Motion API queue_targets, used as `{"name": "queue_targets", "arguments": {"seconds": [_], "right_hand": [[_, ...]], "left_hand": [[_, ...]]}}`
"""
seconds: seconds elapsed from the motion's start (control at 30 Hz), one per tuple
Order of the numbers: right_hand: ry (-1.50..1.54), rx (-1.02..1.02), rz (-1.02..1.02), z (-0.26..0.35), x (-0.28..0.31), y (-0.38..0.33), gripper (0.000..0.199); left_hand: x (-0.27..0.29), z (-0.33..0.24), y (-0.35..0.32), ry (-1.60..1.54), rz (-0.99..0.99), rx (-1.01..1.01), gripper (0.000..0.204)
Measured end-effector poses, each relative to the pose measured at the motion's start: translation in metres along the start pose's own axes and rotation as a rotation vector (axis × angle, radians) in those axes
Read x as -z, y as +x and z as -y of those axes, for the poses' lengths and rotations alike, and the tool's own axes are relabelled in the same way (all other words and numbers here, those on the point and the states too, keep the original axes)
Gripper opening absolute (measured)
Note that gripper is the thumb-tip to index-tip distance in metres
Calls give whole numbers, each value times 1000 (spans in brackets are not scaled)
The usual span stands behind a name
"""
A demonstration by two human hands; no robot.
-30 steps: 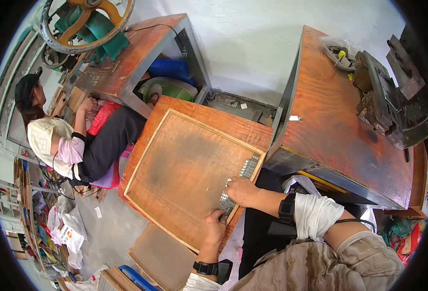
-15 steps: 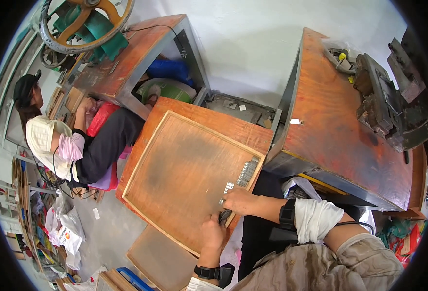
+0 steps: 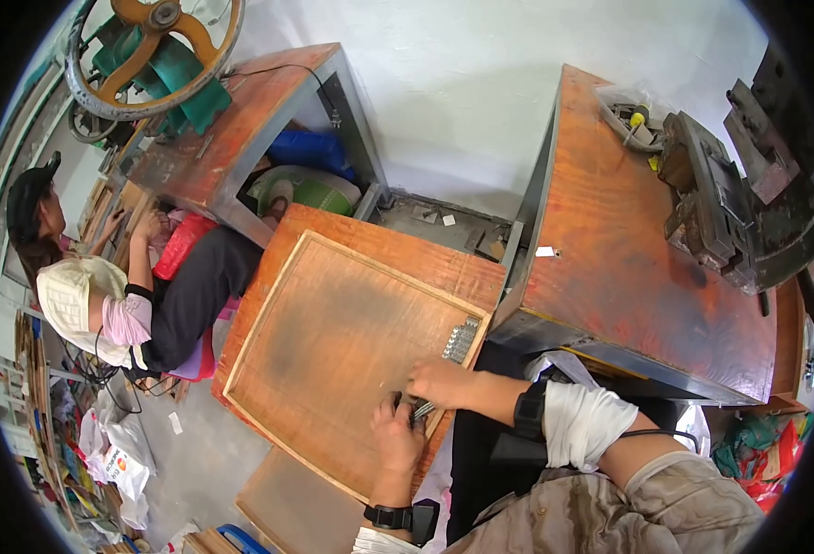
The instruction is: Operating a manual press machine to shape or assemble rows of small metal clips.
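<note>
Your left hand lies low on the tray, fingers curled down onto its surface by the near right rim; you can't tell whether it grips anything. Your right hand sits just above it, knuckles up, fingers pinched on small grey metal pieces that lie between the two hands. A row of the same pieces runs up along the tray's right rim, just beyond your right hand. The tray is a shallow wooden board with a pale raised edge and a dark smudge in the middle, resting tilted on a reddish table. To your right stands a bench with a worn red-brown top, a dark machine at its far end. To your left, another person in a pale cap sits low, hands at a second bench. On that one, a big wheel sits over a green machine.
</note>
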State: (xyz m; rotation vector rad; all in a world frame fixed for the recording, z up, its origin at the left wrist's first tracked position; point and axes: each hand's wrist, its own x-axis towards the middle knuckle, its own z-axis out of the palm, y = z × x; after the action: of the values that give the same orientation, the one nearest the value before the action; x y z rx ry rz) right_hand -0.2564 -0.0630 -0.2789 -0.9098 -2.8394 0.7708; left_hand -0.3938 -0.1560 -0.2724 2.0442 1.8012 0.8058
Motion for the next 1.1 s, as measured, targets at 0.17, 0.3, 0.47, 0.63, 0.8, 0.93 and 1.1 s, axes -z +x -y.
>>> {"name": "queue_targets", "arguments": {"seconds": [0.17,0.3,0.47,0.63,0.8,0.93,1.1], "right_hand": [[-341,-112,-138,-28,57,-21,11],[-307,-175,-4,-52,52,-16,12],[-318,-148,59,-56,54,-11,14],[-146,-212,213,-48,57,-6,12],[-136,-124,-165,-25,20,12,19],[22,31,-24,10,2,29,19],[68,-78,414,32,26,27,23]], "left_hand": [[4,1,2,96,118,98,26],[6,-4,3,68,81,114,23],[-2,1,-8,-176,97,345,27],[-2,8,-24,-271,19,306,32],[-2,12,-28,-177,50,57,34],[-3,2,-30,-134,-32,142,50],[14,-10,-17,108,-316,109,66]]}}
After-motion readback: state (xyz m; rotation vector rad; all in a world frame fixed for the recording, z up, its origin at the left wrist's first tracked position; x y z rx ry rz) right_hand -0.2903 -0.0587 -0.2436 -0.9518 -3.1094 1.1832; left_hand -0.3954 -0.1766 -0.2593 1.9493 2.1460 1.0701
